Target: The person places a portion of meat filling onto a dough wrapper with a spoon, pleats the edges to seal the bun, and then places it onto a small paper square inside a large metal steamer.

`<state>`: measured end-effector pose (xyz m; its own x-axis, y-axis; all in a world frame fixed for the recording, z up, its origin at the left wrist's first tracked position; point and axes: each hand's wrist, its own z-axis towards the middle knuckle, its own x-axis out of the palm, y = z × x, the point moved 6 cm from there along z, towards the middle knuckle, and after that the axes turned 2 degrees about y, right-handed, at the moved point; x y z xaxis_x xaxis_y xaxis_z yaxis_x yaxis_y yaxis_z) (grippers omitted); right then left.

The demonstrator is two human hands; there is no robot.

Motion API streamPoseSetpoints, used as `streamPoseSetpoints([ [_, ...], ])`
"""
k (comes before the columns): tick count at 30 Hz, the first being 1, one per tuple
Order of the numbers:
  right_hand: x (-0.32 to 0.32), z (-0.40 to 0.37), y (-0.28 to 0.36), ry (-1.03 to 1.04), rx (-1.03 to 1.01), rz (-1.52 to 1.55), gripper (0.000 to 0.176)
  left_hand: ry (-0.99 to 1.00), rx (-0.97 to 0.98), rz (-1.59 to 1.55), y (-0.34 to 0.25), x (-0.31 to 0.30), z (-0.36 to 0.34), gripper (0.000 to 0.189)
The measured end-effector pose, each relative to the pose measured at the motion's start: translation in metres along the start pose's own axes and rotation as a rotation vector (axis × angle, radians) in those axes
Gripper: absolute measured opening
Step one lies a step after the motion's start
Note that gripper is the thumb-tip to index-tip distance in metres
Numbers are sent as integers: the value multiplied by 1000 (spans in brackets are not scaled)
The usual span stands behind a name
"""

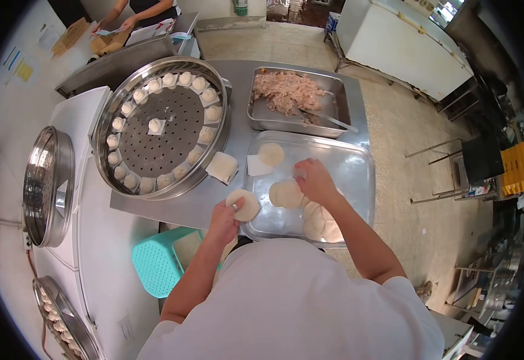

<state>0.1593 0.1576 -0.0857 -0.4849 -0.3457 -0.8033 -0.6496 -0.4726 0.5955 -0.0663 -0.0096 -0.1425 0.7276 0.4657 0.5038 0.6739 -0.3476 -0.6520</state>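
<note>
My left hand [224, 219] holds a round flat dough wrapper [245, 204] above the steel table's near edge. My right hand [313, 180] rests in the shallow metal tray [358, 174], fingers down on a stack of dough wrappers [284, 194]. More wrappers [319, 225] lie under my right forearm, and a single one [271, 153] sits at the tray's far left. A deeper pan [265, 114] beyond holds minced meat filling [287, 91] and a spoon [328, 119].
A round perforated steamer tray [154, 135] on the left holds several buns around its rim and one in the middle. Paper squares [221, 166] lie beside it. A steamer lid [48, 186] and a teal stool [157, 261] stand left. Another person [136, 15] works at the far counter.
</note>
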Motion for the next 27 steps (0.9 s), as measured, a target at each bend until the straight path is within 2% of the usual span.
streamPoseSetpoints([
  [2,11,-22,14,49,-94,-13,33,-3,-41,36,5,4,4,37],
  [5,43,-44,7,148,-123,-174,35,34,-60,-15,14,16,8,39],
  [8,6,-37,31,-40,-117,-10,31,68,-93,13,16,33,9,41],
  [11,-7,-26,47,113,218,682,30,202,-47,109,6,69,3,42],
  [14,-12,-27,57,228,328,819,29,274,65,201,-6,89,6,41],
  [17,-15,-28,47,150,310,822,22,274,23,107,-16,97,1,38],
  [20,-17,-32,53,164,294,937,20,258,15,197,-21,94,1,35],
  [23,-16,-34,50,111,312,921,21,282,37,135,-19,94,3,35],
  [27,-13,-37,53,203,337,949,20,333,-35,198,-19,89,2,35],
])
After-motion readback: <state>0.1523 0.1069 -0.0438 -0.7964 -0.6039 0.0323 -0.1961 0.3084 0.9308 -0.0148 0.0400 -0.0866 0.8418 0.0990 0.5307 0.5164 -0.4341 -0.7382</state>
